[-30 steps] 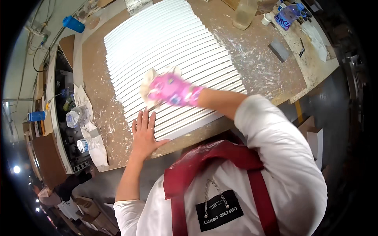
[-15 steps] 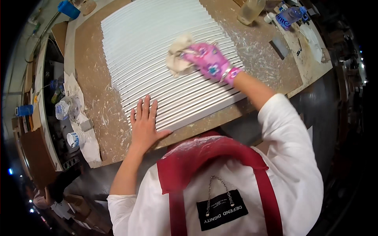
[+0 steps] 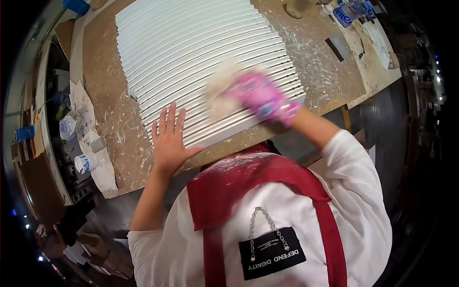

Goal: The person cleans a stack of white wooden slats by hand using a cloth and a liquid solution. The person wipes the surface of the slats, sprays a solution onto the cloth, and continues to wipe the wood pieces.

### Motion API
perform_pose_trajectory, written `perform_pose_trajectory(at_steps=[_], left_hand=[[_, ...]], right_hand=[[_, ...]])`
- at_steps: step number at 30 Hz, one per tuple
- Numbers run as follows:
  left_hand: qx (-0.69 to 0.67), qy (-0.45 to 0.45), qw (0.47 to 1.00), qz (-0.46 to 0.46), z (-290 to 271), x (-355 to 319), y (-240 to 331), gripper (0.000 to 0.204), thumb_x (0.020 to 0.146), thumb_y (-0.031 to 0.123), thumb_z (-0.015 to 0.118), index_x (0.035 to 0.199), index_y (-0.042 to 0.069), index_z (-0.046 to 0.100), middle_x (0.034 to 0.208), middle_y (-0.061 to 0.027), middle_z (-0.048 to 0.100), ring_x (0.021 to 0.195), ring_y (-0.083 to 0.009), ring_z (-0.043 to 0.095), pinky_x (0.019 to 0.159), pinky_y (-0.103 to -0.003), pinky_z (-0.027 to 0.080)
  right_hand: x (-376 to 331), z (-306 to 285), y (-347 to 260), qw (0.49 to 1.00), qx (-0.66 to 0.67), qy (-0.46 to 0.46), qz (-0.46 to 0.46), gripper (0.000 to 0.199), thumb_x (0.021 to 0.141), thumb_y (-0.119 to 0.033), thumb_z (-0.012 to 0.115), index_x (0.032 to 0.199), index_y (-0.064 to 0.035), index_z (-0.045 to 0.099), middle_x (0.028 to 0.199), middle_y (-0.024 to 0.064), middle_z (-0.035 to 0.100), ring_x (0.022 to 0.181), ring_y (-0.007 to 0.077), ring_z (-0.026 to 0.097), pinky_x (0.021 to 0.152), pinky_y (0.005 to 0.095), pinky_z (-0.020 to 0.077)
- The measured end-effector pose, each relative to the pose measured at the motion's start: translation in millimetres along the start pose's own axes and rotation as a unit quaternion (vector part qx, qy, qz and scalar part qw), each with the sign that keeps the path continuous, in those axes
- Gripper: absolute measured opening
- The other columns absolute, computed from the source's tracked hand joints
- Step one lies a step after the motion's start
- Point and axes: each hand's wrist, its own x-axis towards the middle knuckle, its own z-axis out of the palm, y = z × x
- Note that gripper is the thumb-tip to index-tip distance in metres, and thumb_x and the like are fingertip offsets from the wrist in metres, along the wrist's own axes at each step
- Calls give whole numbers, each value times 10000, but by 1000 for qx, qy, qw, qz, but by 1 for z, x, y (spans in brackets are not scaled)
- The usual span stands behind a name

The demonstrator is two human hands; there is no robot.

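Long white strips (image 3: 191,43) lie side by side on a brown, paint-flecked board (image 3: 103,67), with dark gaps between the nearer ones. My bare left hand (image 3: 170,143) rests flat on the near left ends of the strips, fingers spread and thumb out along the nearest one. In a pink flowered glove, my right hand (image 3: 258,94) presses a cream cloth (image 3: 222,86) onto the strips right of the middle. Hand and cloth are smeared by motion, and the fingers' grip is partly hidden by the cloth.
At the back right stand a clear bottle with a blue label (image 3: 351,12) and a cloudy jar (image 3: 299,6). A dark grey block (image 3: 338,49) lies on the board's right side. Along the left edge are a white tub (image 3: 86,163), crumpled clear plastic (image 3: 71,125) and torn paper (image 3: 103,177).
My right hand and the cloth have come nearer to me across the strips. My left hand stays at the same place on them. The whole view has shifted slightly.
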Motion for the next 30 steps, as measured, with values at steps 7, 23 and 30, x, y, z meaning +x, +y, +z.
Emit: perform_pose_trajectory(at_steps=[7,23,30], left_hand=[[-17,42,999,13,5,2,0,1108,532,452,851,1452,119,332,1547,-128,244,1404,-357,255,1084,-559,228],[-39,14,999,21,-13,0,10,1033,607,357,837,1455,87,312,1548,-147,230,1412,-372,226,1106,-552,212],[-886,-24,433,-163,-29,61,100,630,992,475,406,1435,37,311,1404,-153,449,1260,-292,480,1057,-430,398]], right_hand=[[-66,-107,37,974,-113,187,54,178,928,-170,526,1048,-74,615,968,66,635,854,163,606,766,305,491],[-140,-126,81,719,570,388,95,306,993,-245,399,1211,-79,534,1112,99,640,963,230,652,767,320,578],[-67,-16,-26,892,399,97,-190,474,891,-254,541,1254,50,510,1272,210,549,1151,312,553,935,414,463]])
